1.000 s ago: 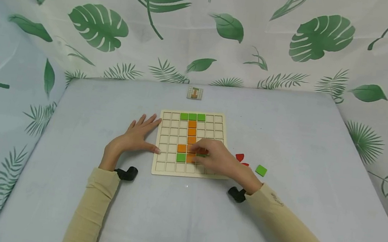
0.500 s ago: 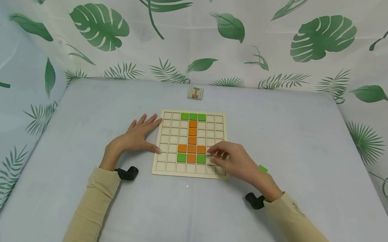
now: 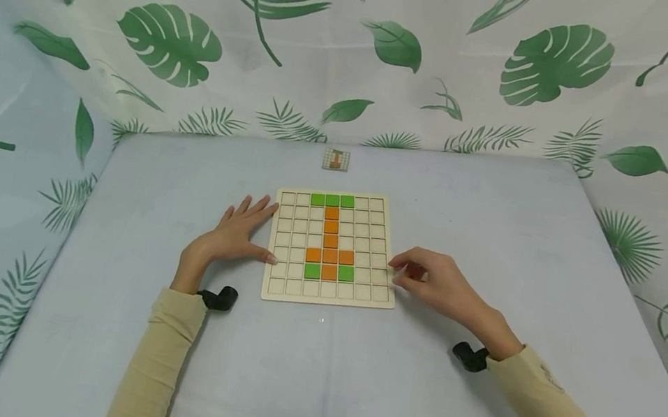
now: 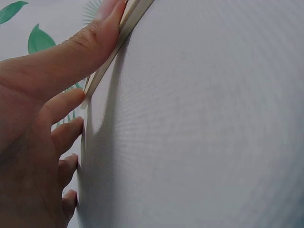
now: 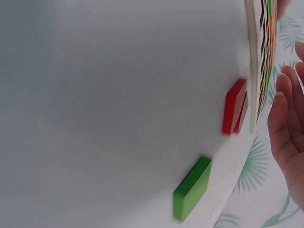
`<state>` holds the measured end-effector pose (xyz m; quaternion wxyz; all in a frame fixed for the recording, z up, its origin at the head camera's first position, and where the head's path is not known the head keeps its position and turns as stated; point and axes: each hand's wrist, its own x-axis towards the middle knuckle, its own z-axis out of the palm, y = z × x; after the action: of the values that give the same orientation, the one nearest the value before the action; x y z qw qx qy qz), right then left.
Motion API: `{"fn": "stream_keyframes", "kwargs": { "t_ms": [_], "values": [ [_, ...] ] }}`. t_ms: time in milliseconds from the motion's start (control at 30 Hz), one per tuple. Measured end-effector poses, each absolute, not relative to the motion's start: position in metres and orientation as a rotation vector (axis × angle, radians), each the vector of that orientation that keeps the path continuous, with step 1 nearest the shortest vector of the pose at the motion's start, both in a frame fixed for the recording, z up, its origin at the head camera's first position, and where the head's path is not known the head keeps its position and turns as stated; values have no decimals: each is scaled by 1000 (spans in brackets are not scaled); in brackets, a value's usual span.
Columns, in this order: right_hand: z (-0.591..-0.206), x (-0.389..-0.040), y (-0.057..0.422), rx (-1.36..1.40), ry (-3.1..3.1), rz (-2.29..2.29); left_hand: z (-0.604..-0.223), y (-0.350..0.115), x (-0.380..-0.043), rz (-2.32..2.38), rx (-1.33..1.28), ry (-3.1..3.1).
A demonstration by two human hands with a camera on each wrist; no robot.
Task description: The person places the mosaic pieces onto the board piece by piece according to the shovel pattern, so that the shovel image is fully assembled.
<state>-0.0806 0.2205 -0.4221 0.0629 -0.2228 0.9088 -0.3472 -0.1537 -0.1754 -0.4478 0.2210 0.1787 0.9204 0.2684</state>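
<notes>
A cream grid board lies on the table, bearing an I-like figure of orange tiles and green tiles. My left hand rests at its left side, fingers spread, thumb and index tip touching the edge; the left wrist view shows the thumb against the board's rim. Just past the right edge hovers my right hand, fingers loosely bent, holding nothing. In the right wrist view, red pieces and a green tile lie beneath it; the hand hides them in the head view.
A small pattern card with a similar figure lies behind the board. Leaf-printed cloth hangs at the back and sides of the pale table. Each wrist carries a black camera.
My right hand has moved right from the board's lower middle to beyond its right edge, uncovering an orange and a green tile in the grid. The left hand has stayed in place.
</notes>
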Motion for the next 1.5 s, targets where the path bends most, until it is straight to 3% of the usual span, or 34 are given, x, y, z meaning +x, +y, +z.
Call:
{"fn": "stream_keyframes", "kwargs": {
  "t_ms": [867, 1500],
  "values": [
    [-420, -56, 288, -485, 2872, -895, -447, -176, -152, 744, 484, 2544],
    [-427, -55, 292, -423, 2872, -815, -448, -175, -154, 747, 484, 2543]
  ]
}}
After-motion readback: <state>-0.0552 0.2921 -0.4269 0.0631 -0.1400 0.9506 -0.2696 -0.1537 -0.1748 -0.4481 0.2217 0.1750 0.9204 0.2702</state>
